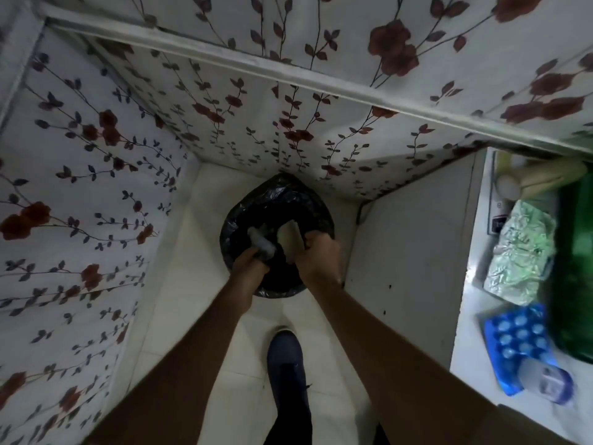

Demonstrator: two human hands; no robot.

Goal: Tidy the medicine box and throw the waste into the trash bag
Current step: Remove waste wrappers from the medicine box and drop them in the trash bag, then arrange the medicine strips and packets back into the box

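dropping waste now: left hand (248,268) grasping a pale wrapper (262,244) over the black trash bag (256,213); right hand (317,255) clenched on its 3 o'clock rim; next, let go inside.

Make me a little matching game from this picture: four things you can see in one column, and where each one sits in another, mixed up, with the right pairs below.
Things:
1. black trash bag
2. blue blister pack
3. dark blue shoe
4. silver foil packs

Places:
A. on the white counter, nearest the viewer
B. on the floor, gripped by both hands
C. on the floor tiles, below the arms
D. on the white counter, farther back beside the green bottle

Pairs: 1-B, 2-A, 3-C, 4-D
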